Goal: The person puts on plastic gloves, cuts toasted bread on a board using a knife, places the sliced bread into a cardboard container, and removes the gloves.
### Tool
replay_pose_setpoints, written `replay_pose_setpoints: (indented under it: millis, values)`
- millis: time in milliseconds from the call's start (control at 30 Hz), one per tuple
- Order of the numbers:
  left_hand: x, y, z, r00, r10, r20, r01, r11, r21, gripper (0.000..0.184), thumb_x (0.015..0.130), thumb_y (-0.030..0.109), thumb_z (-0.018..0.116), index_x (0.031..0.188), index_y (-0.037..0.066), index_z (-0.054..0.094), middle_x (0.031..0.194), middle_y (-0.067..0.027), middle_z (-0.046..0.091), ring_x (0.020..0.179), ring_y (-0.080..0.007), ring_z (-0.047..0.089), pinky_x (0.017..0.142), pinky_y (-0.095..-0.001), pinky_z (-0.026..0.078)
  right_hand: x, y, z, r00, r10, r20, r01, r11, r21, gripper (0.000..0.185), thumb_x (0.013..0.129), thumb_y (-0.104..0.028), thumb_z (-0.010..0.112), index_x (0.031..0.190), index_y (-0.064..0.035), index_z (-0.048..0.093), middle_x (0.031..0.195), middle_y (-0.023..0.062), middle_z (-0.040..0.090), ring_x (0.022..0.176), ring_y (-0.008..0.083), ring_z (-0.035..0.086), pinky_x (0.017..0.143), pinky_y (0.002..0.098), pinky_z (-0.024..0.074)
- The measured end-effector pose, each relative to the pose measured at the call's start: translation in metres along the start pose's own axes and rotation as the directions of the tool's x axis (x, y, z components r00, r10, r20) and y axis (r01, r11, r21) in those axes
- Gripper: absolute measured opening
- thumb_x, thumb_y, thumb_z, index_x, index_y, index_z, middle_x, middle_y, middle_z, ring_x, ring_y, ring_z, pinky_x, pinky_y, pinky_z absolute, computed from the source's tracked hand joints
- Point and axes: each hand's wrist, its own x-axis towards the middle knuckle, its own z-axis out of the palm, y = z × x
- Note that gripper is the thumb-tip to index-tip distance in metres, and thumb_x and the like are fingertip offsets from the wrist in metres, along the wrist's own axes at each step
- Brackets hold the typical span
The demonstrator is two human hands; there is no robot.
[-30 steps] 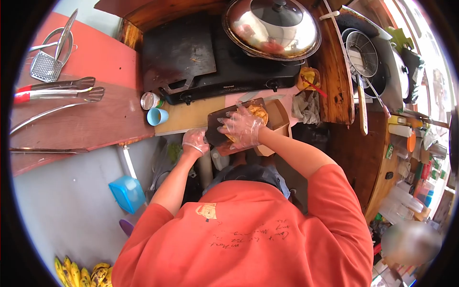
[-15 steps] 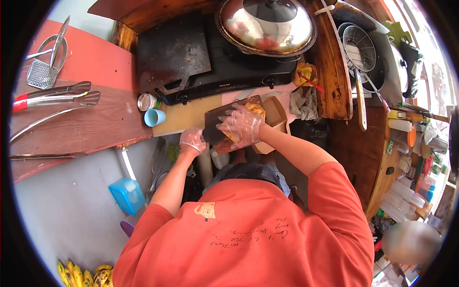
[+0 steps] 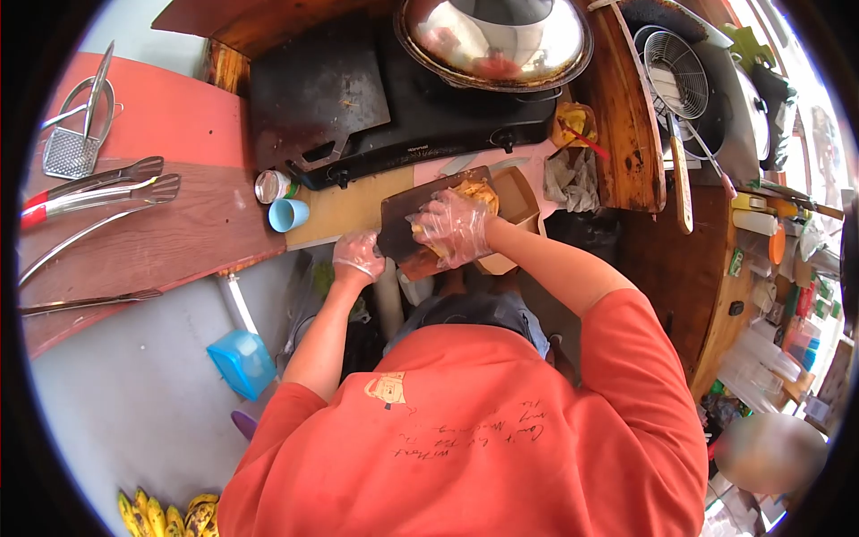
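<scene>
My left hand (image 3: 359, 256), in a clear plastic glove, is closed at the left edge of a dark rectangular tray (image 3: 395, 208). The tray lies tilted in front of my body. My right hand (image 3: 453, 229), gloved the same way, curls over golden-brown food (image 3: 480, 191) on the tray; its exact kind I cannot make out, and the palm hides much of it. Just right of the tray, partly behind it and my right forearm, is an open brown cardboard box (image 3: 516, 201).
A black stove (image 3: 429, 116) carries a large lidded pan (image 3: 501, 54). Left of it are a light-blue cup (image 3: 288, 216), a can (image 3: 271, 186), tongs (image 3: 98, 192) and a grater (image 3: 72, 152). A strainer (image 3: 676, 76) hangs at right. Bananas (image 3: 157, 517) lie lower left.
My right hand has shifted slightly over the food, its fingers more curled. My left hand stays at the tray's edge. The whole view has tilted a little.
</scene>
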Motion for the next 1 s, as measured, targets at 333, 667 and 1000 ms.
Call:
replay_pose_setpoints:
  millis: [333, 667, 1000]
  values:
    - [-0.026, -0.005, -0.038, 1.0, -0.016, -0.019, 0.018, 0.997, 0.079, 0.031, 0.064, 0.015, 0.066, 0.092, 0.002, 0.072, 0.092, -0.0166, 0.072, 0.086, -0.0352, 0.068, 0.081, -0.0455, 0.054, -0.023, 0.018, 0.019, 0.978, -0.009, -0.208, 0.023, 0.998, 0.065, 0.06, 0.069, -0.051, 0.076, 0.118, -0.0195, 0.067, 0.134, 0.0106, 0.059, 0.12, 0.0295, 0.056, 0.102, 0.0514, 0.043]
    - [-0.124, -0.03, -0.101, 0.886, -0.45, 0.114, 0.413, 0.876, 0.249, 0.031, 0.07, 0.016, 0.064, 0.097, 0.003, 0.073, 0.097, -0.0176, 0.073, 0.097, -0.0364, 0.068, 0.09, -0.0452, 0.053, -0.05, 0.057, 0.048, 0.982, 0.184, -0.049, -0.182, 0.982, 0.051, 0.056, 0.071, -0.042, 0.075, 0.12, -0.0153, 0.067, 0.127, 0.0128, 0.058, 0.121, 0.0338, 0.055, 0.102, 0.0484, 0.0432]
    - [-0.118, -0.097, -0.046, 0.881, -0.466, 0.084, 0.433, 0.864, 0.256, 0.036, 0.068, 0.017, 0.071, 0.102, 0.004, 0.073, 0.1, -0.0169, 0.072, 0.098, -0.0355, 0.066, 0.09, -0.0455, 0.052, -0.093, 0.02, 0.011, 0.772, 0.504, -0.387, -0.463, 0.863, 0.199, 0.05, 0.077, -0.023, 0.075, 0.124, -0.0098, 0.063, 0.125, 0.0186, 0.06, 0.121, 0.0385, 0.056, 0.105, 0.0493, 0.0438]
